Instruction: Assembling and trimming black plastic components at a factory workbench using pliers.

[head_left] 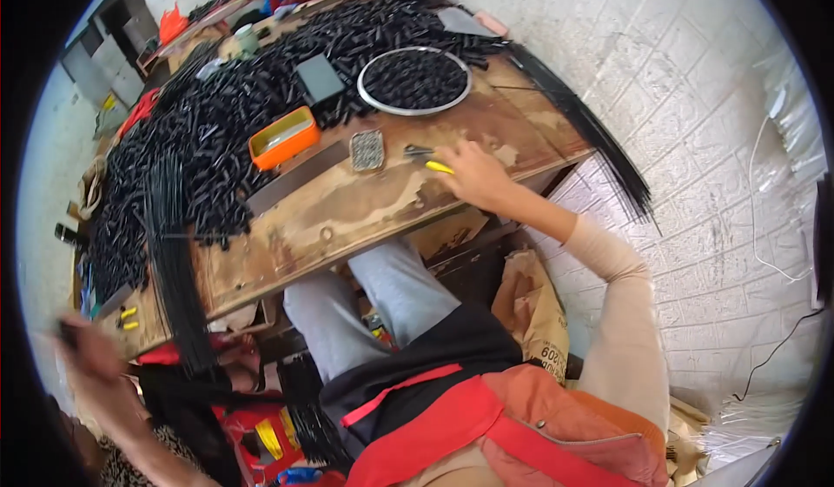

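Note:
My right hand [476, 176] rests at the table's right side, its fingers closed round a pair of yellow-handled pliers [440, 167] whose dark jaws point left. Just left of the pliers stands a small container [367, 151] full of tiny grey metal pieces. Far to the left, near the table's end, my left hand [91, 348] is smeared by motion. Something dark shows at its fingers, but I cannot make out what it is or how it is held. Behind the pliers lies a round silver-rimmed tray [362, 87] filled with short black pieces.
A large heap of short black pieces [226, 131] covers the wooden table's [347, 205] far and left parts. An orange box [285, 139] and a grey box [321, 78] sit by it. Long black strands [178, 261] overhang the front edge, others [599, 135] the right. Another yellow-handled tool [128, 318] lies left.

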The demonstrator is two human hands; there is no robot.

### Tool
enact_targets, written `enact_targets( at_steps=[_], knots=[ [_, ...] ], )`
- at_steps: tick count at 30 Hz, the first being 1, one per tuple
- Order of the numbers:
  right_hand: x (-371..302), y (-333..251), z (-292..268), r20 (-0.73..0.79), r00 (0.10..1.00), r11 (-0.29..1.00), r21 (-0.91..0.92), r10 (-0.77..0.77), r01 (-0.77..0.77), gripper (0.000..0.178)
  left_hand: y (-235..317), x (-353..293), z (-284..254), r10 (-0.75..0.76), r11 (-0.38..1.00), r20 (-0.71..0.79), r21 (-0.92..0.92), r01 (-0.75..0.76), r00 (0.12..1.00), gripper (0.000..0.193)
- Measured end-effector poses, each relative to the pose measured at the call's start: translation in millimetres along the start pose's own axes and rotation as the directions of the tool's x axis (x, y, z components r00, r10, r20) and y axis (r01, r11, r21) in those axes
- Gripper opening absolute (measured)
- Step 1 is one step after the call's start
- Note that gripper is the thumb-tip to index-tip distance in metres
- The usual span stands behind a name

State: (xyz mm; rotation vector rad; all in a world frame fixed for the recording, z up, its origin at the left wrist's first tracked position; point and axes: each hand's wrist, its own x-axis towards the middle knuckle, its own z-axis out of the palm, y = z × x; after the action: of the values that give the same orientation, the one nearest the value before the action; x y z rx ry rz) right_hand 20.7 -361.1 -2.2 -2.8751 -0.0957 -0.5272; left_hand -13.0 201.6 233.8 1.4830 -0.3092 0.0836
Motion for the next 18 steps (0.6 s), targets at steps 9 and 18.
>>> enact_targets(
  at_steps=[9,18],
  knots=[
    [14.5,149.7,-14.6,-0.463,0.886,0.908,-0.359,0.027,-0.216,0.017,-356.7,-120.4,9.1,-0.398,0.684,-0.256,0.557,0.471,0.881,0.04],
    [109.0,226.1,-77.0,-0.375,0.907,0.95,-0.16,0.192,-0.267,0.023,-474.8,-188.1,-8.2,-0.521,0.74,0.019,0.509,0.44,0.853,0.024]
  ],
)
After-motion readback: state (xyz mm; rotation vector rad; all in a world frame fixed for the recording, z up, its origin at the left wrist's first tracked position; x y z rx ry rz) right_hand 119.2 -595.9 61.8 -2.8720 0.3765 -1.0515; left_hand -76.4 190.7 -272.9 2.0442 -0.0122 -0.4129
